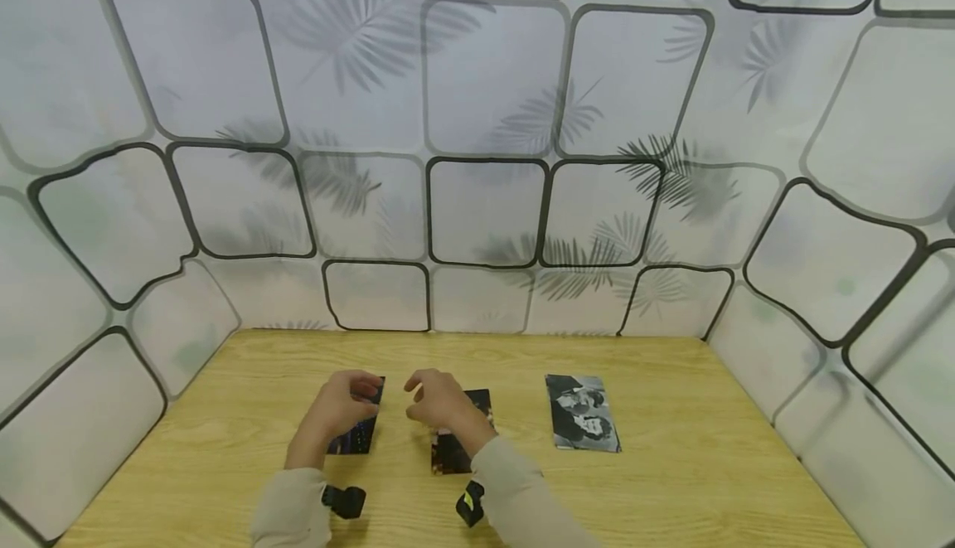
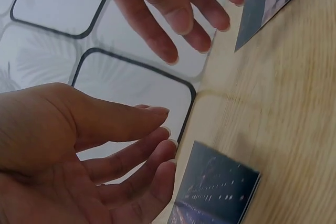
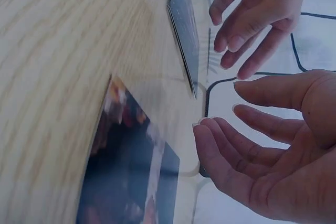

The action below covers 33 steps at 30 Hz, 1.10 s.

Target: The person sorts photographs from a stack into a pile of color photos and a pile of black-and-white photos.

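My left hand (image 1: 339, 405) hovers over a dark photo card (image 1: 354, 440) with rows of small lights, covering part of it in the head view. Its fingers are loosely bent and hold nothing. Facing it, my right hand (image 1: 442, 403) hangs above a second dark photo card (image 1: 451, 457), partly hidden by the hand and forearm. Nothing lies between its relaxed fingers either. In the left wrist view the night-lights card (image 2: 218, 184) lies below the left fingertips. The right wrist view shows the middle card (image 3: 128, 166), a pale strip across it, beside the right hand (image 3: 273, 166).
A black-and-white photo card (image 1: 584, 415) showing people lies flat to the right, apart from both hands. The cards rest on a light wood-grain table (image 1: 686, 448). Patterned cloth walls (image 1: 485, 208) with dark outlines and leaf prints enclose the table at the back and sides.
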Available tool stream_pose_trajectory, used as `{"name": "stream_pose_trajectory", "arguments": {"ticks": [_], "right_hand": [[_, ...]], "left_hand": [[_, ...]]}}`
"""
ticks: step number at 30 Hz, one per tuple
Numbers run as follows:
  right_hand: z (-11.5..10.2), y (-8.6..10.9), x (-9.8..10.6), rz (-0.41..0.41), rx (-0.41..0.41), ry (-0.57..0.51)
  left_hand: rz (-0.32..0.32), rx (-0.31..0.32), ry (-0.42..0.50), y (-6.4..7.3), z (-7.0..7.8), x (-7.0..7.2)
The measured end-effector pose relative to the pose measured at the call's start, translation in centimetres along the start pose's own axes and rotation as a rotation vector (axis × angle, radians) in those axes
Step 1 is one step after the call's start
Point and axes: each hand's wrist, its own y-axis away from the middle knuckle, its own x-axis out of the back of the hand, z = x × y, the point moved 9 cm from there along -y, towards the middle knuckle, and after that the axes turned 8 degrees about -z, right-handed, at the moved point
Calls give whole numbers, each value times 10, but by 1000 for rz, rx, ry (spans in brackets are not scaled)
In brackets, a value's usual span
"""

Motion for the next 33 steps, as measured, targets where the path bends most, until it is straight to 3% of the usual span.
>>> {"name": "stream_pose_trajectory", "arguments": {"ticks": [4, 11, 23, 33], "right_hand": [[8, 8, 11, 9, -14, -10], [28, 26, 27, 7, -13, -123], [54, 46, 51, 76, -47, 2], [78, 53, 53, 88, -75, -68]], "left_hand": [[-18, 8, -10, -2, 7, -11], [-33, 41, -4, -7, 11, -30], [-63, -15, -20, -13, 21, -60], [-86, -45, -33, -14, 30, -73]]}}
